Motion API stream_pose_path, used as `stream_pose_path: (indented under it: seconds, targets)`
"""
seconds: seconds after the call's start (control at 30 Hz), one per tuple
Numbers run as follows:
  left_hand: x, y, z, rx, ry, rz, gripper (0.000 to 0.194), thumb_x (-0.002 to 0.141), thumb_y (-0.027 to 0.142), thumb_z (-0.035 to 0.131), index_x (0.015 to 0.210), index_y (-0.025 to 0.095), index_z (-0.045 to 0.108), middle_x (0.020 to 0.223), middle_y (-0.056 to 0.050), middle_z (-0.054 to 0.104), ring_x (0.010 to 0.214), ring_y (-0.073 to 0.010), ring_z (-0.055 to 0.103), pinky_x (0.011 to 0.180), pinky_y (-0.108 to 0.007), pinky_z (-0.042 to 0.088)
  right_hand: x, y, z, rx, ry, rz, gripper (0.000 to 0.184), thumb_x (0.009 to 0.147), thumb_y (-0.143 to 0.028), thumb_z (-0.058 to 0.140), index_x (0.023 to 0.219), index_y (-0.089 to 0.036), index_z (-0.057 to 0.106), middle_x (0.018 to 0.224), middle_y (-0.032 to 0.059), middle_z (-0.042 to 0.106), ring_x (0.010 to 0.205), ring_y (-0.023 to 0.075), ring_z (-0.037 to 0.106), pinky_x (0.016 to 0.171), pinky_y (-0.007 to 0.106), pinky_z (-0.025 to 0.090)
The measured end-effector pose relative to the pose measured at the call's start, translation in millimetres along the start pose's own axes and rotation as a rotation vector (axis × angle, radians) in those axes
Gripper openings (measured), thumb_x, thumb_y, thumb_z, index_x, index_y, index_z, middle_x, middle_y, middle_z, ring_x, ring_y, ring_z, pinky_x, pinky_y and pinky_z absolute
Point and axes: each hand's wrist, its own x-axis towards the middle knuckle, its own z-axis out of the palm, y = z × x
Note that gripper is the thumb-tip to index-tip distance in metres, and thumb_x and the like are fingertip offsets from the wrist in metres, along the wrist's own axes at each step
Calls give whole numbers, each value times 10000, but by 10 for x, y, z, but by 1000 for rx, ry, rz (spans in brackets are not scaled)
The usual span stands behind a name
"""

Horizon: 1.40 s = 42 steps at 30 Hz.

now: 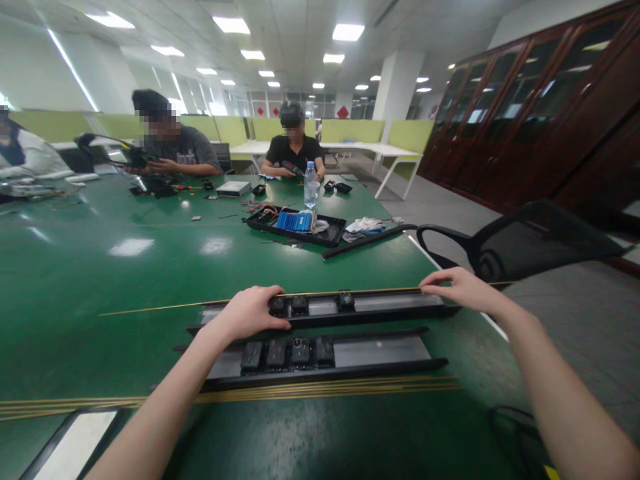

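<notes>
A long black-edged metal channel (385,303) lies across the green table, with a few square black blocks (345,302) inside it. My left hand (255,311) straddles its left part, fingers on the far edge and thumb at the near edge. Along the far edge runs a thin brass-coloured rod (150,309), which sticks out past both ends of the channel. At the channel's right end, the fingertips of my right hand (453,288) pinch the rod. Nearer to me is a second, similar channel (380,350) holding several black blocks (300,353).
Several more thin rods (330,390) lie in front of the channels. Farther off are a black tray (333,230) with a blue item, a water bottle (311,185), a cloth (365,228) and a black strip (367,241). An office chair (540,240) stands right. Co-workers sit opposite.
</notes>
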Motion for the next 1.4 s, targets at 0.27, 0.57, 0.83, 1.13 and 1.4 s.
stream_pose_path:
  seconds: [0.27,0.57,0.83,1.13,1.4]
  targets:
    - [-2,3,1,-12,4,4,701,680,670,668,1245,258,611,1140,-89,718,1009,-309,675,842,-360,512,-46,17,-61,27,4,50,338,783,-516,656,880,-218,783,935,63,778,913,297,693,845,375,518]
    - [-13,23,-24,-11,4,11,683,689,651,669,1240,251,616,1111,-93,724,983,-313,680,814,-370,519,-72,40,-93,29,20,68,368,762,-545,678,875,-211,782,929,73,775,874,297,695,842,383,511]
    - [-6,5,-5,8,6,5,718,682,687,652,1250,249,609,1133,-104,718,1014,-321,672,841,-374,513,-112,123,-167,48,14,129,384,767,-519,680,909,-175,776,959,95,767,920,287,678,860,354,477]
    - [-6,15,-15,4,-7,-2,716,676,677,662,1249,251,610,1139,-102,715,1012,-318,672,836,-372,511,-184,389,-268,60,75,191,402,744,-529,689,915,-175,775,961,85,769,930,291,682,890,351,482]
    - [-14,15,-18,-23,-3,6,695,676,659,671,1236,251,620,1140,-95,719,1006,-315,674,833,-371,514,-142,399,-239,-42,113,141,393,773,-539,658,947,-206,775,1002,62,769,972,301,677,917,370,474]
